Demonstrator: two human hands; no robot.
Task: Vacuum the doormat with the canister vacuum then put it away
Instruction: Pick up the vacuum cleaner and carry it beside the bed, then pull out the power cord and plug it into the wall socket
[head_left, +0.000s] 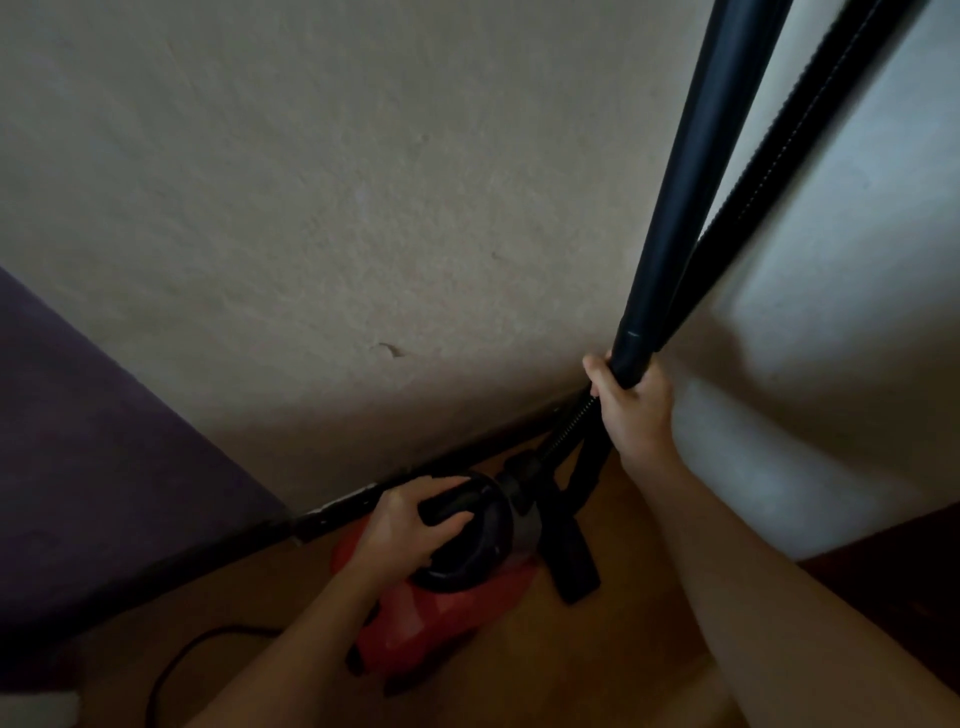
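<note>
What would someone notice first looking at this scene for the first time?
Probably the long black wand slanting up the right side against the pale wall, with the right hand wrapped around its lower end and the ribbed hose running alongside. Next, the red canister vacuum on the wooden floor at the wall's base, the left hand gripping its black top handle.

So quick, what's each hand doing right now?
Left hand: closed on the black handle of the red canister vacuum.
Right hand: closed around the black rigid wand.
</note>
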